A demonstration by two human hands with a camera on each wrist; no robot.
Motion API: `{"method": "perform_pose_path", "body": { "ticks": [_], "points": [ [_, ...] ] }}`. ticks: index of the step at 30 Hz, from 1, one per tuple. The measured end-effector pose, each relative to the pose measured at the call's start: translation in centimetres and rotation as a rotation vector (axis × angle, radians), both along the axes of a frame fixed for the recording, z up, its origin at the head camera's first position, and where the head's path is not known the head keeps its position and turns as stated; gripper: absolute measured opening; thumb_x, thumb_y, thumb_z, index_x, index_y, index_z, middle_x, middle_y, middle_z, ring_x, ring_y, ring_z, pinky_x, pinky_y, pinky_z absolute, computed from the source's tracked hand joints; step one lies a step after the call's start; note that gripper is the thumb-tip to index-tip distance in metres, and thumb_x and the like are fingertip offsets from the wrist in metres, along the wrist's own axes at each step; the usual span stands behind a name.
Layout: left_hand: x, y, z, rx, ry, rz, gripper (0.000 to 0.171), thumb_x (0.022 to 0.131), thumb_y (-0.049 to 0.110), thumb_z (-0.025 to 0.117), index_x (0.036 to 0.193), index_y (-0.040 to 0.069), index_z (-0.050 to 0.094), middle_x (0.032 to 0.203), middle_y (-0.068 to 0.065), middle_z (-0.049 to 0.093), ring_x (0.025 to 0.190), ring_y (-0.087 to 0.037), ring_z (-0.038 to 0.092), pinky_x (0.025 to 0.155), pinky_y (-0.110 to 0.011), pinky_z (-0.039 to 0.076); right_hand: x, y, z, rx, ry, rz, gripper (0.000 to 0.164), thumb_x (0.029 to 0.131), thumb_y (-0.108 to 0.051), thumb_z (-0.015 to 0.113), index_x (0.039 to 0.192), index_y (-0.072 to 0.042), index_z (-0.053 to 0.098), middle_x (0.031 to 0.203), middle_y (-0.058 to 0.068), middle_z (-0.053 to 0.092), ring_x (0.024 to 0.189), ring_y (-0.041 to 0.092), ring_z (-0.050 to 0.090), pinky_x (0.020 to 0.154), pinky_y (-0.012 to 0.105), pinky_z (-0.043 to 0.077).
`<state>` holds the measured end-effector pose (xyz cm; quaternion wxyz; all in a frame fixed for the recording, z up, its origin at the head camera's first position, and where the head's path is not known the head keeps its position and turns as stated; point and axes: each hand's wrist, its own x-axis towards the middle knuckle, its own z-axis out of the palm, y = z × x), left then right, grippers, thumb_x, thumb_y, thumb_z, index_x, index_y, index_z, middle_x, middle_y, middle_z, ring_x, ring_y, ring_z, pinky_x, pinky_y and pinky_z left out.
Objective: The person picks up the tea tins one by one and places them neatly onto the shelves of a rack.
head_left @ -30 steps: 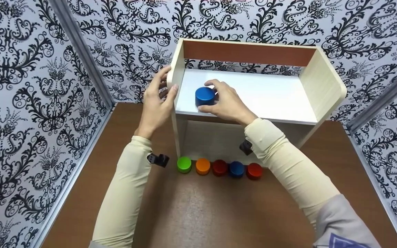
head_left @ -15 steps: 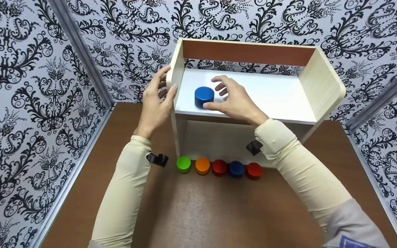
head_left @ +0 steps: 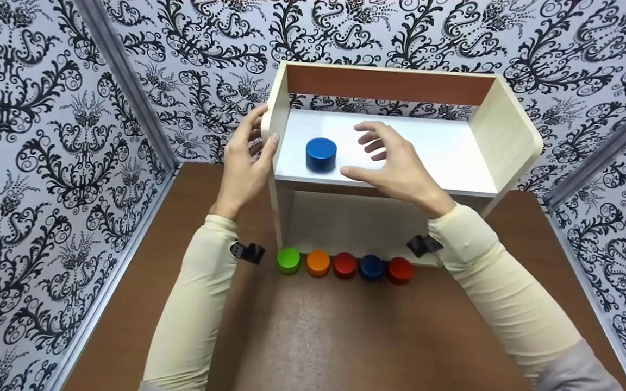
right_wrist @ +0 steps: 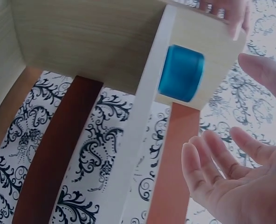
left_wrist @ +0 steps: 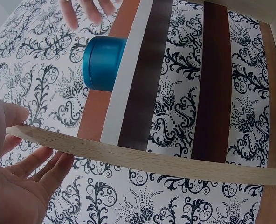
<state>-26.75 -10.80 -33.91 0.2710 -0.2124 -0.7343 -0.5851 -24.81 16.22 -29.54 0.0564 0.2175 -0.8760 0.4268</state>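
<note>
Blue cylinder (head_left: 321, 156) stands upright on the white shelf (head_left: 432, 152), toward its left end and close to the near edge. Just right of it, not touching, the right hand (head_left: 402, 168) holds nothing, thumb and fingers wide apart; a careless sweep left and nearward could well knock the cylinder off. The left hand (head_left: 248, 165) grips the left side panel (head_left: 280, 108), and a tug there might jolt the shelf and set the cylinder sliding. Only the head view shows the row of five cylinders (head_left: 345, 265) on the table (head_left: 313, 336); the right wrist view looks beneath the shelf to a dark slat (right_wrist: 58, 151)
</note>
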Motion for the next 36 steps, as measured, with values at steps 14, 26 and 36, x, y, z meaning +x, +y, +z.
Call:
{"method": "perform_pose_path", "body": {
  "ticks": [14,26,36],
  "points": [
    [0.1,-0.1,-0.1,-0.004,-0.003,-0.002,0.048,0.099,0.001,0.061,0.146,0.004,0.05,0.13,-0.02,0.059,0.114,-0.029,0.062,0.101,-0.039,0.057,2.8,2.8,-0.7,-0.093,0.052,0.011,0.069,0.083,-0.024,0.087,0.141,-0.008,0.053,0.125,0.014,0.062,0.113,0.033,0.058,0.099,0.042,0.053],
    [-0.1,-0.1,-0.1,-0.009,0.013,-0.004,0.048,0.099,0.001,0.06,0.146,0.003,0.049,0.13,-0.02,0.059,0.113,-0.029,0.062,0.1,-0.041,0.058,5.3,4.8,-2.2,-0.142,0.055,0.01,0.065,0.083,-0.02,0.086,0.14,-0.011,0.055,0.125,0.015,0.062,0.112,0.029,0.06,0.098,0.041,0.056],
    [0.0,-0.1,-0.2,-0.008,0.026,0.001,0.048,0.099,0.002,0.06,0.145,0.003,0.05,0.128,-0.019,0.06,0.112,-0.03,0.063,0.099,-0.039,0.058,6.9,6.7,-4.4,-0.128,0.064,-0.026,0.063,0.084,-0.016,0.085,0.139,-0.007,0.056,0.121,0.006,0.064,0.109,0.015,0.06,0.096,0.025,0.054]
  ]
}}
